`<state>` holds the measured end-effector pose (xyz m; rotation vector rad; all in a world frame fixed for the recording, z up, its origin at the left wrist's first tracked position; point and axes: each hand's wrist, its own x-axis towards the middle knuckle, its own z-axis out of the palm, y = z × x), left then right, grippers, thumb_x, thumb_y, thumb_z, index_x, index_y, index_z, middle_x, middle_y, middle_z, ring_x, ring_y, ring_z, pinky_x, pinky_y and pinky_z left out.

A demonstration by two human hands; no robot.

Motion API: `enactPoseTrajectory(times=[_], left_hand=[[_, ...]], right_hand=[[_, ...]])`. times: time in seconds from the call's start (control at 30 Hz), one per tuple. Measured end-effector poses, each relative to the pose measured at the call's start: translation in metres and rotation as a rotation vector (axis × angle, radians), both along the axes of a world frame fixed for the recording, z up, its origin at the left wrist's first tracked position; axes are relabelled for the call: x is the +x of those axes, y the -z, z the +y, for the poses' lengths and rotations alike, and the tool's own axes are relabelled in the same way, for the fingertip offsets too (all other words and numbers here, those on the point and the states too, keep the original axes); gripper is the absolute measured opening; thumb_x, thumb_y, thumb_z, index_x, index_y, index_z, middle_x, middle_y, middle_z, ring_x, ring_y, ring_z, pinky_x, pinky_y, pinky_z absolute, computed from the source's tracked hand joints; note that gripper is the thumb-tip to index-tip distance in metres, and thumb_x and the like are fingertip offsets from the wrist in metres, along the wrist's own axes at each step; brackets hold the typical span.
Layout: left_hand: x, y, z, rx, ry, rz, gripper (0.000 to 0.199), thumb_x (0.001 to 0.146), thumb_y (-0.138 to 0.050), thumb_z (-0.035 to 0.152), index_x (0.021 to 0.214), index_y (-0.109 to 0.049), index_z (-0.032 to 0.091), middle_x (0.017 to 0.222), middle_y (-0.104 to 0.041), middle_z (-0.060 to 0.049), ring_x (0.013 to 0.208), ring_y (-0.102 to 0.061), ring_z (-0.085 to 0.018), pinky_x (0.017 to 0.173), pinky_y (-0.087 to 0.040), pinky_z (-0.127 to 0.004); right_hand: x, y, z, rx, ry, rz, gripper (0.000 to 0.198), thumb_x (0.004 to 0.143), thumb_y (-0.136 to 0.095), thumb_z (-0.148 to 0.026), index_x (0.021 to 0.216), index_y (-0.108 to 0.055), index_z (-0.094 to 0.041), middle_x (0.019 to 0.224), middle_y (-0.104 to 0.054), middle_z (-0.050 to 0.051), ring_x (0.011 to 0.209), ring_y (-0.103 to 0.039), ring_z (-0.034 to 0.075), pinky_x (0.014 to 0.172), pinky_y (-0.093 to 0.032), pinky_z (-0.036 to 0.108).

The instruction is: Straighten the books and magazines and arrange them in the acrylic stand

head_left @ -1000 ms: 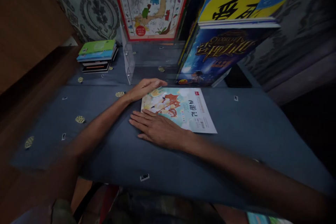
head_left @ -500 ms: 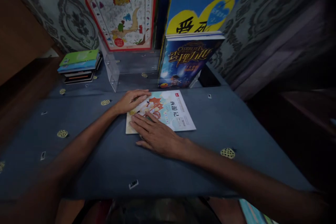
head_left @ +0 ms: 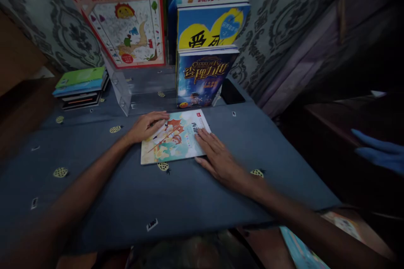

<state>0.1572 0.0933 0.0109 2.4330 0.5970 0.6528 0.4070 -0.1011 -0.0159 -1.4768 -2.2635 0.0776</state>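
Observation:
A thin picture book (head_left: 176,141) lies closed on the blue tablecloth, its illustrated cover with Chinese lettering facing up and turned sideways. My left hand (head_left: 147,126) rests at its upper left edge, fingers stretched along the border. My right hand (head_left: 221,155) lies flat over the right part of the cover, fingers extended and covering some of the title; its thumb sits near the lower edge. Neither hand grips the book.
Behind the book, a clear rack (head_left: 121,94) holds a large red-edged book (head_left: 126,29) and several upright books, a dark blue one (head_left: 202,77) in front. A small book stack (head_left: 82,86) lies left. A dark flat object (head_left: 232,91) lies right of the rack.
My right hand has slid rightward across the cover, from the lower left illustration to the title side. My left hand stays at the upper left edge. The view has shifted.

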Motion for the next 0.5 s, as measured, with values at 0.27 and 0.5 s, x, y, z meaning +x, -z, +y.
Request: enactPoseTrajectory(times=[0.27,0.5], left_hand=[[0.003,-0.001,-0.006,0.147,-0.118,0.217,0.054,0.098,-0.038,0.052,0.134,-0.059,0.018,0.142,-0.060,-0.011,0.130,-0.057,-0.028,0.111,-0.044,-0.049],[0.003,0.001,-0.003,0.196,-0.115,0.299,0.057,0.098,-0.039,0.055,0.138,-0.054,0.018,0.143,-0.059,-0.012,0.132,-0.053,-0.031,0.113,-0.039,-0.051]], right_hand=[[0.018,0.000,-0.009,-0.078,0.124,0.206,0.049,0.104,-0.038,-0.033,0.150,-0.046,-0.021,0.156,-0.044,0.013,0.147,-0.037,0.026,0.119,-0.036,0.053],[0.022,-0.006,-0.012,-0.072,0.226,0.327,0.042,0.100,-0.047,-0.041,0.135,-0.062,-0.022,0.148,-0.055,0.015,0.135,-0.054,0.032,0.108,-0.047,0.059]])
